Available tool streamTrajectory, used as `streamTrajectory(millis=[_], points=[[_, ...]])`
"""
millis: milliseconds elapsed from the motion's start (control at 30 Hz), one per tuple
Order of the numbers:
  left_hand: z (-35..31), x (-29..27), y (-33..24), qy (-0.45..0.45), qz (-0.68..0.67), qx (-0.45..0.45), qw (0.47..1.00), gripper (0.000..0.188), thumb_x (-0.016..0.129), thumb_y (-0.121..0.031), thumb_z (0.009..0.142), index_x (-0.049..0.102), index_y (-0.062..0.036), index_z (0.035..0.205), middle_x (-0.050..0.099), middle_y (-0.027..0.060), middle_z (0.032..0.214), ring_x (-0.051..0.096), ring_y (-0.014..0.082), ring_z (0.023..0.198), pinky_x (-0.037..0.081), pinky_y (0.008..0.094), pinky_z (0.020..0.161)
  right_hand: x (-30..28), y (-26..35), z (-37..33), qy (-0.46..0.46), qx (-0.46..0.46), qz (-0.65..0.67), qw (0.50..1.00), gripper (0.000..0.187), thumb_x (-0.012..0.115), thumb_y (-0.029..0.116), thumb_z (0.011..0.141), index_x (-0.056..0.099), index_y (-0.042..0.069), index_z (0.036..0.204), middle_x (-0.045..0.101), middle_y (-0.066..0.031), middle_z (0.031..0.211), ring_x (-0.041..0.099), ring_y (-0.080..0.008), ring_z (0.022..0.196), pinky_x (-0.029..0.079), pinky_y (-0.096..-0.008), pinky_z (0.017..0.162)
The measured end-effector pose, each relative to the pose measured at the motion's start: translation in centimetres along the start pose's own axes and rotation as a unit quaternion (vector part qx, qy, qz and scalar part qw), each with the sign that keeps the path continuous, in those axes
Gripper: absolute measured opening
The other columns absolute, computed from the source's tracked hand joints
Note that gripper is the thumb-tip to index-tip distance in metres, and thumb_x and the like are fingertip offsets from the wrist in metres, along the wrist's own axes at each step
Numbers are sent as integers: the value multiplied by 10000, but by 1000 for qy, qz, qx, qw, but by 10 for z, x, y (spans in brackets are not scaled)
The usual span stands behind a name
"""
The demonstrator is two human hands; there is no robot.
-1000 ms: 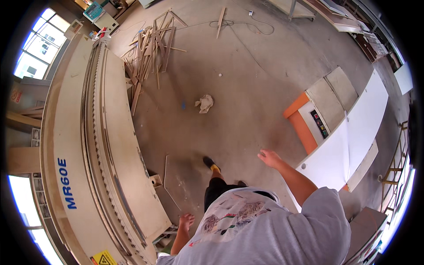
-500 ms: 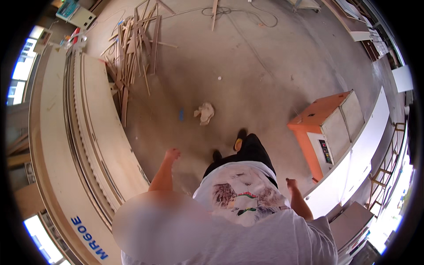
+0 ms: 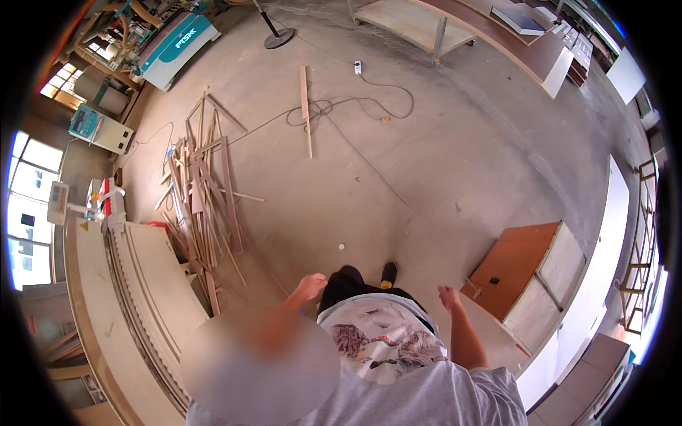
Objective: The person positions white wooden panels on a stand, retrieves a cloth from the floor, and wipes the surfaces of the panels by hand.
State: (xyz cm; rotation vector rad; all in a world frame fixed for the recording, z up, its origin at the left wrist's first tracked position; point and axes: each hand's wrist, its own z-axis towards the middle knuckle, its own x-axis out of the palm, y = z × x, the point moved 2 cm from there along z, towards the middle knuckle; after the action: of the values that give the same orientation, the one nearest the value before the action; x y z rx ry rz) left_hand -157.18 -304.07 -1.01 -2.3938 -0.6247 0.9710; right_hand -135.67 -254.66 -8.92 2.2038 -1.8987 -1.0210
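Observation:
My left hand (image 3: 310, 286) hangs loose at my side above the concrete floor (image 3: 398, 163), fingers curled, with nothing in it. My right hand (image 3: 449, 295) is also empty, held out a little from my body near the corner of an orange and white cabinet (image 3: 529, 273). Below me I see my printed shirt and one dark shoe (image 3: 388, 273) on the floor. A heap of thin wooden strips (image 3: 202, 192) lies ahead to my left.
A long beige machine bed (image 3: 135, 291) runs along my left. A loose strip (image 3: 305, 106) and a coiled cable (image 3: 341, 110) lie on the floor ahead. White panels (image 3: 611, 234) stand at the right, a workbench (image 3: 455, 21) at the far end.
The view has swung forward and now shows more floor ahead. My left hand has dropped from the machine side toward my hip; my right hand has come up beside the orange cabinet.

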Motion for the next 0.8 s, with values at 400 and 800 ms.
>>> streamTrajectory(millis=[400, 800], points=[[415, -103, -137, 78, -104, -195, 972, 205, 593, -197, 865, 710, -35, 817, 714, 116, 765, 661, 180, 585, 539, 350, 572, -152, 222, 181, -86, 94, 56, 990, 393, 627, 335, 977, 661, 8, 1191, 703, -72, 940, 636, -150, 793, 494, -324, 705], [794, -318, -334, 59, 127, 18, 990, 213, 638, -191, 881, 718, -45, 1014, 713, 90, 787, 660, 204, 659, 542, 369, 631, -191, 483, 382, -11, 85, 178, 980, 544, 562, 458, 1006, 633, 10, 1308, 699, -68, 1005, 667, -160, 954, 489, -298, 713]])
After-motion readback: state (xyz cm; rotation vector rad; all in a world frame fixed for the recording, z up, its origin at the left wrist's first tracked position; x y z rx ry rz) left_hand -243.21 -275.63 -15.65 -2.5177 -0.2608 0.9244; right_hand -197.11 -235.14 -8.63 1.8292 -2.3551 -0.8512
